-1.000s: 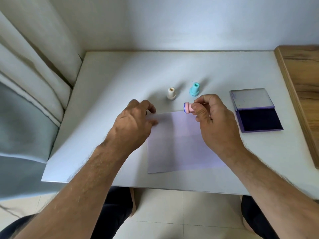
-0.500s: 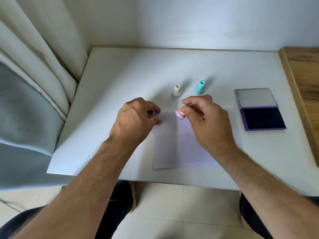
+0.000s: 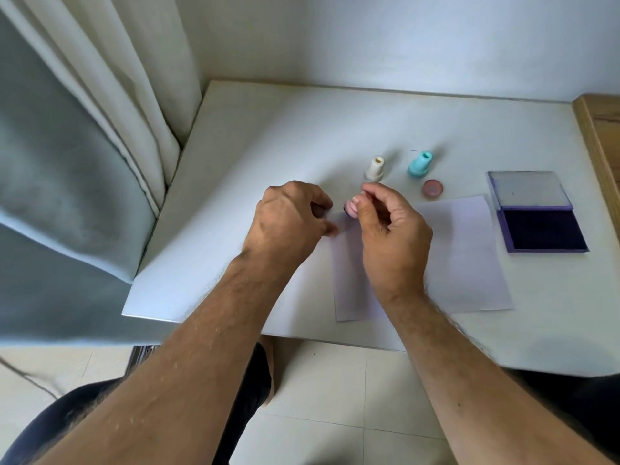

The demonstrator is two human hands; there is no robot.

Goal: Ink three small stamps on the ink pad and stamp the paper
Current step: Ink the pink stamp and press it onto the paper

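Three small stamps: a cream stamp [image 3: 375, 168] and a teal stamp [image 3: 420, 164] stand upright on the desk [image 3: 268, 135], and a pink stamp [image 3: 351, 208] is pinched in the right hand [image 3: 391, 236] fingers [image 3: 364, 199] over the paper [image 3: 463, 256]'s far left corner. One pink cap [image 3: 432, 189] lies beside the teal stamp. One open ink pad [image 3: 541, 216] lies right of the paper. The left hand [image 3: 285, 226], fingers curled, rests at the sheet's edge; whether it grips anything is hidden.

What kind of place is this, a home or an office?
Probably a home room: a small white table stands in a corner beside a curtain, above a tiled floor. Nothing settles it for certain.
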